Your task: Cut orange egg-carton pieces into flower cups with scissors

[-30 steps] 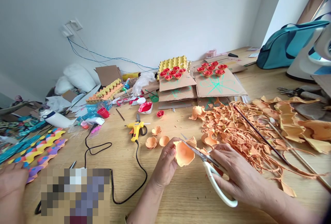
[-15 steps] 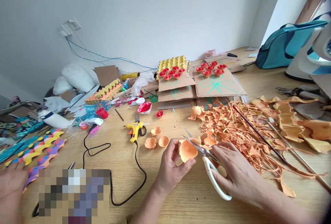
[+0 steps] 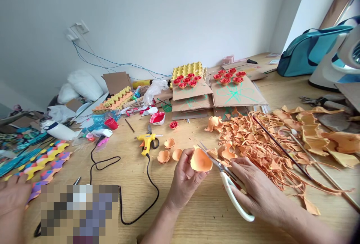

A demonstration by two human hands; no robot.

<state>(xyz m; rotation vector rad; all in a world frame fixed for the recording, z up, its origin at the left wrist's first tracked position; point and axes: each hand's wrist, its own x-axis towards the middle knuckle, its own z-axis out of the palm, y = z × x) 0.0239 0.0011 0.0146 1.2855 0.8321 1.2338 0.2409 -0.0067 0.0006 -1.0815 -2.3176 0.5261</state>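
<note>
Lower centre: your left hand (image 3: 185,180) pinches the cup (image 3: 201,160), now slightly further left; your right hand (image 3: 251,186) grips scissors (image 3: 224,179), trimming apparently unfinished.

Big plain wall (image 3: 180,11) at twelve o'clock, smooth and pale gray-blue. At ten, a white wall socket (image 3: 83,27) with a plug in it, and thin blue wires (image 3: 120,64) trailing down along the wall. At two, a corner, then a brighter strip of white wall (image 3: 296,11). Just past the strip, a brown window frame (image 3: 336,7), cut off by the edge. Brightest light at two, dimmer toward nine. At six, a wide, light-brown wood table (image 3: 205,214) with long grain lines.
</note>
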